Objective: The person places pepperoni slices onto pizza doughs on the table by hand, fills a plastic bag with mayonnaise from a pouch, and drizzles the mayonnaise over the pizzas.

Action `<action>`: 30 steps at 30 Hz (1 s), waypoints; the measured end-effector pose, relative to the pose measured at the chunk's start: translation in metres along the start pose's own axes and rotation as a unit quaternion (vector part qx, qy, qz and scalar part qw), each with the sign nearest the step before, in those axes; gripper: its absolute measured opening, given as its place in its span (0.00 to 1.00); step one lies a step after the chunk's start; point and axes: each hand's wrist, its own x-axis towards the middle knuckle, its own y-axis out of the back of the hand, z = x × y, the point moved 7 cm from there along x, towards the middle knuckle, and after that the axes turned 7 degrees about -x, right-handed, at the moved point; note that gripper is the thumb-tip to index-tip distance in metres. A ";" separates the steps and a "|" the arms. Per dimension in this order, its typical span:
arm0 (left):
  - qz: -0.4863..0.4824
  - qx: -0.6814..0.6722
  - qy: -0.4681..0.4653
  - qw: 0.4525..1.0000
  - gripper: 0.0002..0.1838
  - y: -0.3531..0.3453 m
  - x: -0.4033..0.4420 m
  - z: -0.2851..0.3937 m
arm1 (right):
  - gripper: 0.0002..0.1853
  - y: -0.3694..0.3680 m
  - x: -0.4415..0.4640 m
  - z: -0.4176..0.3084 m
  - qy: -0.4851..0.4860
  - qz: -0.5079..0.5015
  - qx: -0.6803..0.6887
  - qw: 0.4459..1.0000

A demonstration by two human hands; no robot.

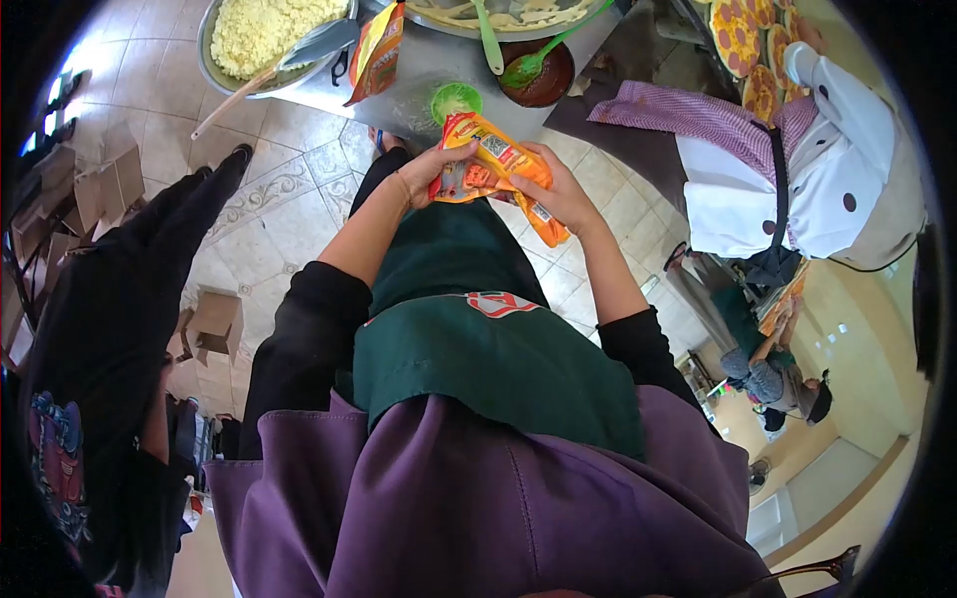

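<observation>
My left hand (429, 175) is closed on the left end of an orange and yellow printed food packet (510, 157). My right hand (564, 195) grips the same packet from the right, its thumb across the front. The packet is held just off the counter's near edge, above my dark green apron. Whether it has been torn open I cannot tell. Just beyond it on the counter stands a small green cup (455, 101). To the cup's right is a bowl of dark red-brown sauce (546, 84) with a green spatula (525, 69) in it.
A bowl of pale yellow crumbly food (261, 38) holds a wooden-handled spoon (237, 101). Another orange packet (377, 62) stands on the metal counter (411, 92). Topped pizzas (738, 38) lie at upper right, near a co-worker in white (733, 204). Other people stand left and farther right.
</observation>
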 end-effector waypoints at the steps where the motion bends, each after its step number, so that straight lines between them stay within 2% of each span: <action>1: 0.016 0.007 -0.005 1.000 0.25 -0.002 -0.003 0.001 | 0.29 -0.001 0.001 0.000 -0.002 -0.002 -0.001 1.000; 3: 0.028 -0.002 -0.014 0.999 0.24 -0.007 -0.005 -0.001 | 0.30 0.001 0.003 -0.009 0.050 0.019 -0.018 0.998; 8: 0.029 0.010 -0.051 0.998 0.23 -0.016 0.001 -0.002 | 0.31 -0.003 0.001 -0.009 0.029 0.029 -0.015 0.999; 10: 0.070 0.007 -0.057 0.996 0.22 -0.022 0.001 -0.001 | 0.31 -0.005 0.002 -0.008 0.028 0.040 -0.032 0.998; 15: 0.038 -0.037 -0.041 0.998 0.23 -0.014 0.018 -0.011 | 0.37 -0.007 0.007 -0.009 0.027 0.065 -0.024 0.997; 18: 0.025 -0.085 -0.026 0.996 0.22 -0.015 0.020 -0.015 | 0.33 -0.007 0.008 -0.018 0.018 0.055 -0.045 0.997; 26: 0.046 -0.119 -0.046 0.991 0.23 -0.019 0.019 -0.011 | 0.35 -0.004 0.014 -0.015 0.053 0.066 -0.033 0.996; 30: 0.021 -0.171 -0.054 0.984 0.23 -0.032 0.012 -0.006 | 0.33 -0.002 0.016 -0.020 0.047 0.067 -0.024 0.996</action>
